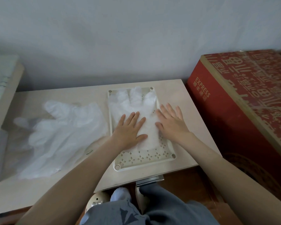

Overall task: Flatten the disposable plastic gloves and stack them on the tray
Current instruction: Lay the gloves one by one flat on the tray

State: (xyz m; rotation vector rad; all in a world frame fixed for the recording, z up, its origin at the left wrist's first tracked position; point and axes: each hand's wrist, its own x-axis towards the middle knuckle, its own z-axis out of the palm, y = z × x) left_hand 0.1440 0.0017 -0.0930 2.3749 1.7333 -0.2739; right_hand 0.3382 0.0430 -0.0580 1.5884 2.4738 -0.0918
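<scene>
Milky plastic lies under both your palms in the head view: a glove [133,101] is spread on the tray [118,167], cuff toward you, with its fingers reaching past your fingertips to the far rim. Your left hand [130,129] lies flat on the glove's palm area, fingers straight and close together, holding nothing. Your right hand [170,120] is flat too, fingers fanned wide. It rests on the glove's right edge and crosses the tray's rim onto the table [91,96], and it grips nothing either.

I judge you are mid-press, smoothing this glove into place. I cannot tell how many layers lie beneath it, though the plastic looks dense enough for more than one.

To the left of your left hand, clear of the tray, loose gloves [60,127] sit in a rumpled, overlapping heap on the table. There seem to be several, going by their fingers, so most of the work appears to be left: each one needs flattening and adding to the stack. Right of your right hand stands a red box [234,111], apart from the job.
</scene>
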